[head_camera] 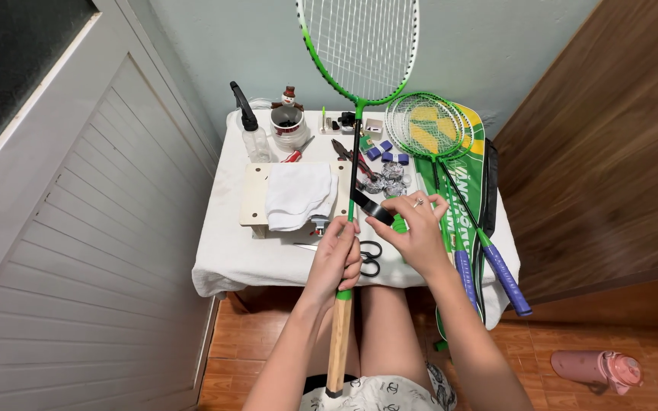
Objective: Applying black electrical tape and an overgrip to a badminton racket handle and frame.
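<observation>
While the left hand (336, 255) was closed around the bare wooden handle (338, 342) of the green racket (358, 53), holding it upright over the lap, the right hand (418, 232) pinched a strip of black grip tape (368, 205) against the shaft. Black scissors (371, 257) lay on the white-covered table (230, 259) just behind both hands.

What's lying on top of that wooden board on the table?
A folded white cloth lies on the wooden board, covering most of it. Whatever is under the cloth is hidden.
</observation>
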